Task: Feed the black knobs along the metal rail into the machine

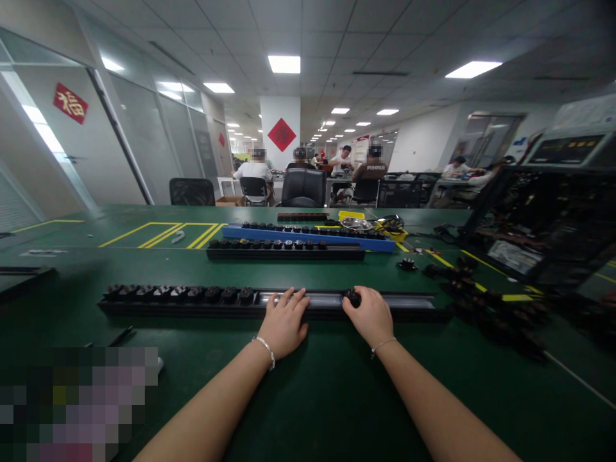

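A long black rail (pixel 414 300) with a pale inner channel lies across the green table in front of me. Several black block-shaped parts (pixel 212 294) sit in a row along its left half. My left hand (pixel 283 324) rests on the middle of the rail, fingers spread, just right of the row. Over the rail's right half, my right hand (pixel 370 314) grips a small black rounded part (pixel 353 297) between thumb and fingers. I cannot tell whether that part touches the channel. The palm side of both hands is hidden.
Behind the rail lie a shorter black rail (pixel 289 254) and a blue tray (pixel 385 244), both bearing black parts. Loose black parts (pixel 510 314) are heaped at right, near a dark open rack (pixel 534 224). A metal dish (pixel 356 224) stands farther back. People sit at far tables.
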Demonstrator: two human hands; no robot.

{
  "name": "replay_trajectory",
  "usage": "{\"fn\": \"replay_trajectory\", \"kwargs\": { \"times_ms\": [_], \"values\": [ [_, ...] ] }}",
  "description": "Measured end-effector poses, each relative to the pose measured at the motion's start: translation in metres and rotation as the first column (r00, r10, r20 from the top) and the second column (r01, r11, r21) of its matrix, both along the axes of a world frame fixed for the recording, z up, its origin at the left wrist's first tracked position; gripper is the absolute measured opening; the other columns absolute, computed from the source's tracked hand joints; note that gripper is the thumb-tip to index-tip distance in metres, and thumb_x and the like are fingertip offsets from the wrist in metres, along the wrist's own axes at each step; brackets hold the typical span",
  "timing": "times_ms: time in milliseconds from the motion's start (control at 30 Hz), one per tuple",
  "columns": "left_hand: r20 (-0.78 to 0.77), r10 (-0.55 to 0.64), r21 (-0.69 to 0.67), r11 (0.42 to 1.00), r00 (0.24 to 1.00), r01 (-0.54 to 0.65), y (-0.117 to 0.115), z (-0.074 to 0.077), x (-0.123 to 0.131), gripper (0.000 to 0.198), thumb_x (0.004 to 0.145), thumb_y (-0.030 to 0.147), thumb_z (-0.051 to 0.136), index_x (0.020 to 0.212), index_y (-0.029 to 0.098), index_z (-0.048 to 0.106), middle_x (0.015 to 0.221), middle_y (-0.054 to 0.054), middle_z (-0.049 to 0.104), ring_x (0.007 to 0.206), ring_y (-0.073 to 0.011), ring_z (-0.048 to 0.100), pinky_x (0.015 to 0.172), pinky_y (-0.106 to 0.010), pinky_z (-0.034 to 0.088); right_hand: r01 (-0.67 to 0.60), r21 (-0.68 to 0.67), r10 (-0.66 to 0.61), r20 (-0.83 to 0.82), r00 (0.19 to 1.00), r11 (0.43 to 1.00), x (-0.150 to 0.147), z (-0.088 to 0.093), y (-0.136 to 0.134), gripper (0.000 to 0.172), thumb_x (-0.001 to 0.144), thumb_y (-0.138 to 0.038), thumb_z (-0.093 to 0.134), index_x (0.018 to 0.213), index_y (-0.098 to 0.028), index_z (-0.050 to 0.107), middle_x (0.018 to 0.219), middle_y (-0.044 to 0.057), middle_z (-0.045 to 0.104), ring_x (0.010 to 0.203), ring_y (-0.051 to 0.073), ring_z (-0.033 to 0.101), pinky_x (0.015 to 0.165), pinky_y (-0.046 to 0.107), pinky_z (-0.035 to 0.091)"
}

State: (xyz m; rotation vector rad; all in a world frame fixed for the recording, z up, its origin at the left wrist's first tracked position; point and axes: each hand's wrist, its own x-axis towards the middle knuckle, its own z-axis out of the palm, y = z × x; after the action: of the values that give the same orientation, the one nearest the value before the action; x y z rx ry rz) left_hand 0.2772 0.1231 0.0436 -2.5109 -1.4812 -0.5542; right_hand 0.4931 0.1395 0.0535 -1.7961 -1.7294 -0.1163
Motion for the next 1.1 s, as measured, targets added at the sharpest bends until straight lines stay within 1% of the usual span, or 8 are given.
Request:
{"fn": "replay_trajectory", "kwargs": {
  "times_ms": [200,367,567,700,800,1100],
  "values": [
    [0.004,-0.001,-0.007,1.0,1.0,0.002,-0.0006,0.0014,-0.0002,0.053,0.077,0.031,0.053,0.129,0.026,0.043,0.141,-0.006,0.041,0.13,-0.0282,0.031,0.104,-0.055,0.023,0.011,0.034,-0.011,-0.015,1.0,0.999,-0.0011,-0.0021,-0.0001,0.032,0.077,-0.034,0.049,0.097,-0.013,0.062,0.102,0.011,0.064,0.1,0.022,0.054,0.088,0.032,0.038],
    [-0.005,0.007,-0.013,1.0,1.0,-0.007,-0.001,0.0024,0.0002,0.053,0.077,0.031,0.053,0.129,0.025,0.044,0.141,-0.006,0.041,0.131,-0.0282,0.031,0.105,-0.054,0.023,0.009,0.039,-0.008,-0.01,1.0,0.999,-0.0007,-0.0014,-0.0011,0.027,0.077,-0.034,0.049,0.091,-0.015,0.062,0.098,0.01,0.065,0.098,0.022,0.054,0.087,0.032,0.038],
    [-0.004,-0.003,-0.012,1.0,1.0,0.003,-0.0006,0.0016,-0.0003,0.053,0.077,0.031,0.052,0.129,0.026,0.043,0.142,-0.005,0.04,0.13,-0.0278,0.031,0.104,-0.055,0.022,0.017,0.054,-0.017,0.014,1.0,0.998,-0.001,-0.0029,0.0006,0.029,0.077,-0.035,0.049,0.091,-0.013,0.062,0.097,0.011,0.064,0.1,0.023,0.053,0.089,0.032,0.038],
    [0.001,0.005,-0.01,1.0,1.0,-0.005,-0.0004,0.001,0.0,0.053,0.077,0.031,0.053,0.129,0.026,0.043,0.141,-0.006,0.041,0.13,-0.0281,0.031,0.105,-0.055,0.022,0.024,0.055,-0.023,-0.006,1.0,0.998,0.0006,-0.0036,0.0018,0.025,0.076,-0.034,0.049,0.085,-0.015,0.062,0.092,0.011,0.064,0.095,0.022,0.054,0.085,0.031,0.039],
    [0.005,0.001,-0.011,1.0,1.0,-0.001,-0.0005,0.0012,0.0,0.053,0.077,0.031,0.053,0.129,0.026,0.044,0.141,-0.006,0.04,0.13,-0.0282,0.031,0.105,-0.054,0.022,0.037,0.049,-0.035,-0.031,0.999,0.998,0.0035,-0.0028,0.0016,0.024,0.076,-0.033,0.05,0.085,-0.015,0.062,0.091,0.011,0.064,0.093,0.021,0.055,0.083,0.031,0.04],
    [0.001,0.005,-0.018,1.0,1.0,-0.005,-0.0011,0.0033,0.0,0.053,0.077,0.031,0.053,0.129,0.026,0.043,0.14,-0.006,0.041,0.13,-0.0282,0.032,0.105,-0.054,0.023,0.054,0.043,-0.052,-0.035,0.998,0.998,0.0064,-0.0006,-0.0006,0.026,0.075,-0.033,0.049,0.087,-0.015,0.062,0.091,0.011,0.064,0.092,0.022,0.055,0.083,0.032,0.04]
  ]
}}
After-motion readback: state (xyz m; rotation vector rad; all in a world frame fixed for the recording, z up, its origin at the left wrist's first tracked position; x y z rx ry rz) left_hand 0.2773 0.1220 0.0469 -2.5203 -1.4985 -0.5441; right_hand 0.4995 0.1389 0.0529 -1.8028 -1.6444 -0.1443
